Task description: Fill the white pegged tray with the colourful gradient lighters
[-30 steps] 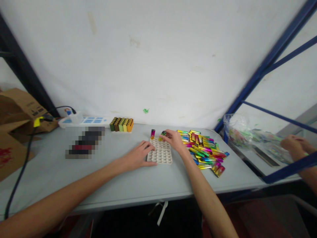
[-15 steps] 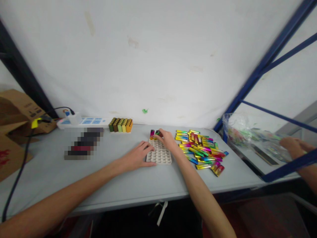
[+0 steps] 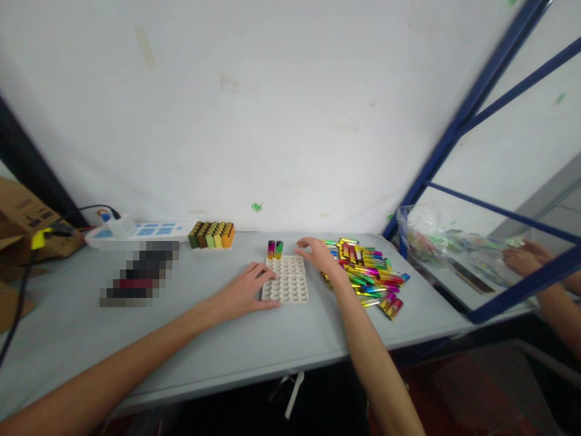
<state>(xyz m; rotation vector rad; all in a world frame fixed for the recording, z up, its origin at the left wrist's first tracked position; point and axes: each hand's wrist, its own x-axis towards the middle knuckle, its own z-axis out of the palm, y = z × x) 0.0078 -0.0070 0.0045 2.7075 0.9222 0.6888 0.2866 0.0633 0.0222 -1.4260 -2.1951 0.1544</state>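
Taking the white slotted tray as the clock's centre, with the wall at twelve, the left hand sits at nine o'clock, open, fingers spread over the tray's left side and the thumb along its near edge. At eleven, two shiny lighter-shaped pieces stand upright side by side in the far row: a magenta-and-yellow piece on the outside and a green-topped piece just beside it. The right hand is at one o'clock, by the tray's far right corner, its fingers bent and thumb and index slightly parted, so the grasp looks loose, though they are small in this view. At three o'clock, partly behind the right wrist, a loose heap of metallic pieces lies on the grey table. A packed block of green, brown, yellow and orange pieces rests at ten, with a white power strip just beyond it. Past the blue frame, a clear plastic bag lies towards two and another person's hand is towards three.
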